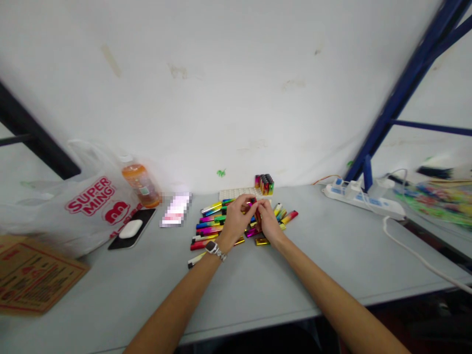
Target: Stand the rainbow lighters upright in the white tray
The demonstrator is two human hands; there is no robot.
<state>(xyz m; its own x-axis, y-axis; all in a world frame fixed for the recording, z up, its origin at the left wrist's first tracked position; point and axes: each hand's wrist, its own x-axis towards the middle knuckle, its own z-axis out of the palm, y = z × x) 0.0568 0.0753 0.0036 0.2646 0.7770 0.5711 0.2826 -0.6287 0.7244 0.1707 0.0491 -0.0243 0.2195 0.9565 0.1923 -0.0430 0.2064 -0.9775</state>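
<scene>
Both my hands meet over a spread of shiny, many-coloured lighters [210, 229] on the grey table. My left hand [234, 220], with a watch on its wrist, is closed, thumb and fingers pinched at the top of a dark red metallic lighter [258, 222]. From the other side my right hand [270, 225] closes its fingers on the same lighter, hiding part of it. A loose gold piece [262, 242] lies just below my hands. Behind them stands a white gridded tray [236, 193], with several lighters [264, 184] upright in a block at its right end.
At left are a cardboard box [40, 275], a white plastic bag [84, 206], an orange drink bottle [141, 184], a phone [147, 219] with a white case on it, and a lit screen [176, 210]. A power strip [365, 200] with a white cable [416, 253] lies right.
</scene>
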